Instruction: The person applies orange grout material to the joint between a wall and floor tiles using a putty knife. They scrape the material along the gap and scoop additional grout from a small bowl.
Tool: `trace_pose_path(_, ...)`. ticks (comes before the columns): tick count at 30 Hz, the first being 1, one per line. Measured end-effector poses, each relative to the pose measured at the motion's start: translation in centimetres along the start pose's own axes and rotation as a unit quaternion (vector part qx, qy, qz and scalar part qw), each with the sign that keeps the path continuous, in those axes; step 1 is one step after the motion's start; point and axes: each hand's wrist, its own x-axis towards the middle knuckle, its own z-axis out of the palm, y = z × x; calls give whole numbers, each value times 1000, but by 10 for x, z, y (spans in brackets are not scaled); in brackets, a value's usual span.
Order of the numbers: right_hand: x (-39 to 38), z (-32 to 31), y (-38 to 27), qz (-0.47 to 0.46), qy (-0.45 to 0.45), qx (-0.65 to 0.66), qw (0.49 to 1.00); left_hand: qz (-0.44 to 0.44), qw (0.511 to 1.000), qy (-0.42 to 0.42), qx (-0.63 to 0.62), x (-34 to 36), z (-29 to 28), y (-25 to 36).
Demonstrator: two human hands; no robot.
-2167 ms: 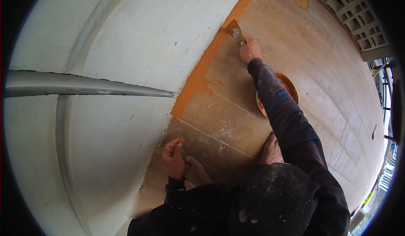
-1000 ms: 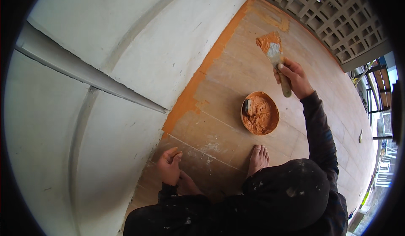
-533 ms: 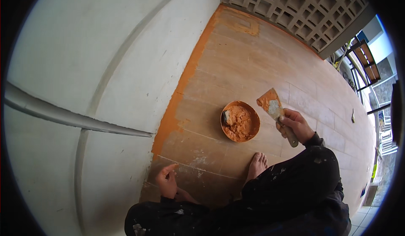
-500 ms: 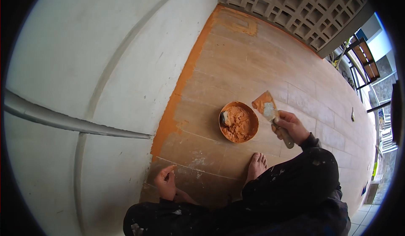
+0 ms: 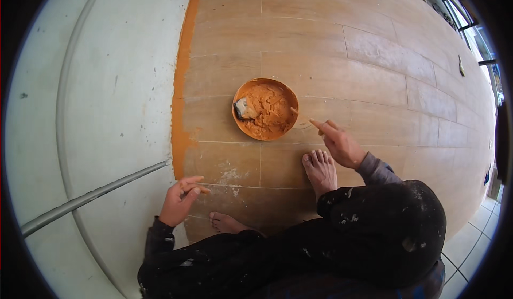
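Observation:
A round bowl (image 5: 292,93) holding thick orange paste (image 5: 270,107) rests on the tiled floor in front of me. Inside, toward its left wall, lies a pale, dark-edged piece (image 5: 245,110) smeared with paste; its kind is unclear. My right hand (image 5: 343,145) is just right of the bowl, index finger pointing toward it and the other fingers curled. Whatever those fingers hold is hidden; a small orange stub shows at the bowl's right rim. My left hand (image 5: 179,200) hovers by the wall's foot, fingers loosely stretched and apart, orange on their tips, holding nothing visible.
On my left rises a pale wall (image 5: 128,85) with a grey pipe (image 5: 96,196). An orange coated strip (image 5: 184,80) follows the floor along it. My bare right foot (image 5: 321,173) is close to the bowl; the left foot (image 5: 230,223) is nearer the wall.
My right hand has turned and lowered toward the bowl; the putty knife it held up is no longer distinguishable. My left-hand fingers have stretched out. The view has tilted down toward my feet.

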Motion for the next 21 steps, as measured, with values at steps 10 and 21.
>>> trace_pose_path(10,8,9,16,-109,-13,-263,959,-96,994,0,-46,153,105,-2)
trace_pose_path(21,-8,-26,-4,-56,-94,-41,993,-12,941,228,-250,188,171,-20)
